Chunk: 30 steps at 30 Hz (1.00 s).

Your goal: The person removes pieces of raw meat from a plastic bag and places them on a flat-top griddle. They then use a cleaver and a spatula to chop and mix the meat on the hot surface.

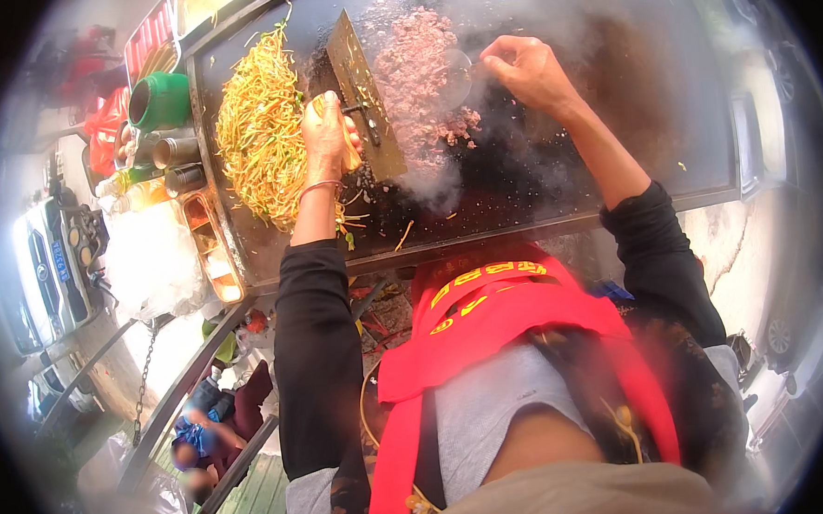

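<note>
My left hand (pixel 328 136) is closed around the handle of a wide metal griddle scraper (pixel 365 99), whose blade stands between two heaps of food on a dark flat griddle (pixel 554 173). To its left lies a heap of yellow noodles with green bits (pixel 258 132). Right of the blade, pinkish minced meat (pixel 419 68) is spread and steaming. Over the griddle, beside the meat, my right hand (pixel 524 66) has its thumb and forefinger drawn together near a round, see-through shape; whether they hold it is unclear in the steam.
Along the griddle's left edge stand a green plastic jar (pixel 159 101), metal canisters (pixel 177 152), a divided condiment tray (pixel 210 246) and a white plastic bag (pixel 153 263). A red basket (pixel 151 37) is at the upper left. People sit low at the lower left, near parked vehicles.
</note>
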Motion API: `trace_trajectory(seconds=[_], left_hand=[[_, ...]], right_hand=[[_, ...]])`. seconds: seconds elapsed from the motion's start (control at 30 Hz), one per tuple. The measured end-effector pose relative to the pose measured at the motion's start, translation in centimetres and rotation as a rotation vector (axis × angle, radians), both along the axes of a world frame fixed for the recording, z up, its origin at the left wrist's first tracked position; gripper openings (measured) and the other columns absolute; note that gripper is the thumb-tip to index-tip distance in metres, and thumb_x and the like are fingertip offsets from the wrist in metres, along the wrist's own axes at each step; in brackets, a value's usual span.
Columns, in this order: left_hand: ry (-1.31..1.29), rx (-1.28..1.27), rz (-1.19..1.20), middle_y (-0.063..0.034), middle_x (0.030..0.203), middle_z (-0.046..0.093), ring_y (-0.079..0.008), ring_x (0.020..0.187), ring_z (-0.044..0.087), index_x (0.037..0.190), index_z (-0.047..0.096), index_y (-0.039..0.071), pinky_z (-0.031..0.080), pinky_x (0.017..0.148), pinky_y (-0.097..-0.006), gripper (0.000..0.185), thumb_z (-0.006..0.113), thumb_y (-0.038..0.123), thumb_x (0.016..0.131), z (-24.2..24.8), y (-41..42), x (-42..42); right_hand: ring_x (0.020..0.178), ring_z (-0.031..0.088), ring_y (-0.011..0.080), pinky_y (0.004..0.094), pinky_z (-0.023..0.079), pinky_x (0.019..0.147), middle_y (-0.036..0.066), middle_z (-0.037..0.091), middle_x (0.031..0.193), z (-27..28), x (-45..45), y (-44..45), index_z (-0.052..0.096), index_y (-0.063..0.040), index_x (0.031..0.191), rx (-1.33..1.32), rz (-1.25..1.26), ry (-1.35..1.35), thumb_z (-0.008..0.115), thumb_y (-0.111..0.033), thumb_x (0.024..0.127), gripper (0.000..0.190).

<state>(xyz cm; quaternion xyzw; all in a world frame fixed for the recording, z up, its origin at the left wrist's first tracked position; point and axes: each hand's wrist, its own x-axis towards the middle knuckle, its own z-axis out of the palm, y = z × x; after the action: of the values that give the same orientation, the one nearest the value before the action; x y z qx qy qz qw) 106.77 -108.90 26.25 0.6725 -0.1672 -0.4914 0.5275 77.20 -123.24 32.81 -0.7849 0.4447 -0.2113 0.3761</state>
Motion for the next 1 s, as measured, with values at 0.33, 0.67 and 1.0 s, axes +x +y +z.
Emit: trace_trajectory(seconds=[0.33,0.67,1.0], left_hand=[[-0.075,-0.005,-0.007,-0.006,0.062,0.053,-0.0165,0.042,0.053,0.113,0.045,0.008,0.047,0.036,-0.0333,0.033,0.056,0.038,0.104,-0.2,-0.4,1.2],[-0.717,-0.413,-0.655,-0.0273,0.103,0.067,-0.0482,0.094,0.062,0.11,0.065,0.003,0.05,0.083,-0.0552,0.024,0.049,0.017,0.099,-3.5,-7.6,-8.1],[-1.065,0.312,-0.824,-0.0247,0.091,0.065,-0.0439,0.085,0.064,0.103,0.062,0.004,0.05,0.074,-0.0552,0.031,0.042,0.028,0.105,-2.0,-13.9,-8.8]], right_hand=[[0.077,0.067,0.019,0.0325,0.052,0.073,0.009,0.073,0.086,3.5,13.3,-5.0,0.071,0.0,0.1,-0.468,0.45,0.434,0.061,-0.021,0.093,0.024],[0.077,0.062,0.0071,0.0237,0.048,0.068,0.0,0.071,0.085,5.4,-7.5,3.3,0.07,-0.003,0.106,0.271,-0.2,0.121,0.063,-0.024,0.097,0.024],[0.072,0.055,0.0048,0.0243,0.046,0.066,0.001,0.071,0.082,0.4,-11.9,3.4,0.071,-0.002,0.101,0.464,-0.372,-0.104,0.065,-0.02,0.097,0.019]])
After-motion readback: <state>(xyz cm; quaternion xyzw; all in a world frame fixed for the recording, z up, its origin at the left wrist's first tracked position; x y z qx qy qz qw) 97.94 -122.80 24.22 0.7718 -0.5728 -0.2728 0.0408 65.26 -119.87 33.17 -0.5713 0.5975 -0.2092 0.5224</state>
